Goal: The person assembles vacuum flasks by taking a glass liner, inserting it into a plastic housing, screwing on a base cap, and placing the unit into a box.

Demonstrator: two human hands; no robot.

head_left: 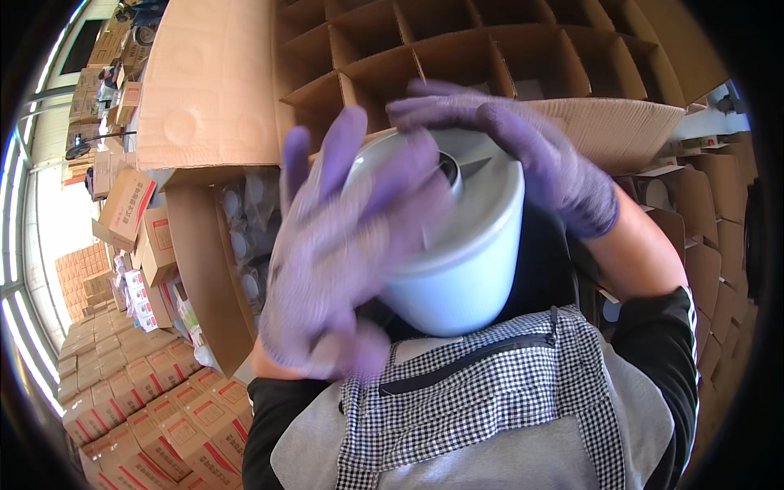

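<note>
While right hand (531, 155) grips white cylinder (457, 253) from above, left hand (343, 245), blurred, fingers spread wide, presses its side; divided carton (457, 57) behind.

We see stacked cardboard boxes (139, 408) covering the floor on the left. Bright daylight comes through tall windows (24, 212) at far left. More cartons (719, 229) rise on the right.

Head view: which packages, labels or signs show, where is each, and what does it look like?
Divided carton: top centre, open brown cardboard with a grid of cells.
Side carton: left of the hands, open, brown, with wrapped white items inside.
Stacked boxes: lower left, brown with red-and-white labels.
No signs or screens.
</note>
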